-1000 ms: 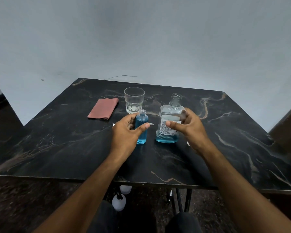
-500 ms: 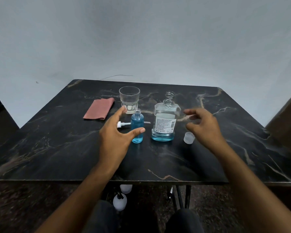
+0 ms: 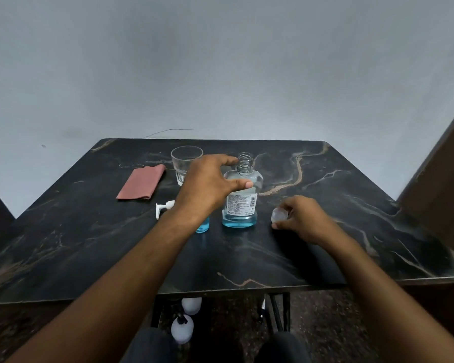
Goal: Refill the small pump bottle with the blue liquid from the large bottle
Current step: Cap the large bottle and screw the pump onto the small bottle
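Observation:
The large clear bottle [image 3: 240, 203] stands uncapped at the middle of the table, with blue liquid low in its base. My left hand [image 3: 210, 184] reaches over to it, fingers spread; the index lies by the neck and the thumb across the shoulder. Only the blue bottom of the small bottle [image 3: 203, 226] shows, since my left wrist hides the rest. Its white pump head [image 3: 163, 207] lies on the table to the left. My right hand [image 3: 300, 221] rests on the table right of the large bottle, fingers closed on the clear cap [image 3: 278, 214].
An empty drinking glass [image 3: 185, 162] stands behind my left hand, and a folded red cloth [image 3: 142, 186] lies left of it. The black marble table [image 3: 89, 244] ends at a wall behind. White spray bottles [image 3: 182, 328] stand on the floor below the front edge.
My left hand has left the small bottle and moved up and right to the large bottle. My right hand has dropped onto the cap and closed on it.

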Demonstrator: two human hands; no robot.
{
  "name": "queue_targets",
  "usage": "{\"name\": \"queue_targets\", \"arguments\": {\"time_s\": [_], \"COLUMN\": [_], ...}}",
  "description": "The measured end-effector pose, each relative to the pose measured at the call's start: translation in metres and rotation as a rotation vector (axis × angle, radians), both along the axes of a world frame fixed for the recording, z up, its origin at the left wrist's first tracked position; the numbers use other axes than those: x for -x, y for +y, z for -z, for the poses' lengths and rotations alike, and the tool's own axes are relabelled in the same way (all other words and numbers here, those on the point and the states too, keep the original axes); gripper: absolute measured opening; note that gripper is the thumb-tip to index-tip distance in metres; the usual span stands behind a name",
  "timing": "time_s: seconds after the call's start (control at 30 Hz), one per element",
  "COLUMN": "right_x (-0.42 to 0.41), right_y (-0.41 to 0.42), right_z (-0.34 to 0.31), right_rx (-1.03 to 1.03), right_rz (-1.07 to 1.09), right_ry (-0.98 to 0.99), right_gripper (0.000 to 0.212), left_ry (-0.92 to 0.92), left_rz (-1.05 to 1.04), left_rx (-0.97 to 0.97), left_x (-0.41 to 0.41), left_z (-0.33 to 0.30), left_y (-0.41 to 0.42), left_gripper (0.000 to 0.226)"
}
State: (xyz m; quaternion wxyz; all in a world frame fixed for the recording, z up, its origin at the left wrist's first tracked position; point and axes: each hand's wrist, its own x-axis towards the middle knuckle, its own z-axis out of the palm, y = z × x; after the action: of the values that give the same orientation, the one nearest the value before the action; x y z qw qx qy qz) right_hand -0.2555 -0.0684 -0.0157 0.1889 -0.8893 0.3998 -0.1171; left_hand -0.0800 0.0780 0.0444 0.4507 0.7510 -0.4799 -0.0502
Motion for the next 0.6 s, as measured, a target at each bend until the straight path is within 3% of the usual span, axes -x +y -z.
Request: {"name": "queue_targets", "arguments": {"time_s": [0.1,0.3,0.37,0.47,0.6], "right_x": [-0.001,-0.01,-0.014,-0.023,-0.038], "right_y": [0.0,0.007,0.01,0.015,0.022], "right_z": [-0.011,-0.052,-0.067,-0.089,-0.112], "right_rx": [0.008,0.059,0.07,0.208,0.332], "right_rz": [0.018,-0.111,-0.124,-0.179,-0.307], "right_ry": [-0.165,-0.307,-0.371,-0.304,-0.162], "right_gripper": [0.032,0.069,0.063,0.043,0.05], "left_ry": [0.015,0.015,0.017,0.027,0.035], "left_rz": [-0.005,-0.011,-0.01,-0.003,-0.015], "left_rx": [-0.001,-0.013,-0.038,-0.055,-0.058], "left_x": [0.002,0.001,-0.001,-0.002,-0.002], "left_z": [0.005,0.007,0.006,0.003,0.001], "left_y": [-0.008,-0.011,-0.011,-0.011,-0.012], "left_gripper": [0.061,0.068,0.074,0.078,0.075]}}
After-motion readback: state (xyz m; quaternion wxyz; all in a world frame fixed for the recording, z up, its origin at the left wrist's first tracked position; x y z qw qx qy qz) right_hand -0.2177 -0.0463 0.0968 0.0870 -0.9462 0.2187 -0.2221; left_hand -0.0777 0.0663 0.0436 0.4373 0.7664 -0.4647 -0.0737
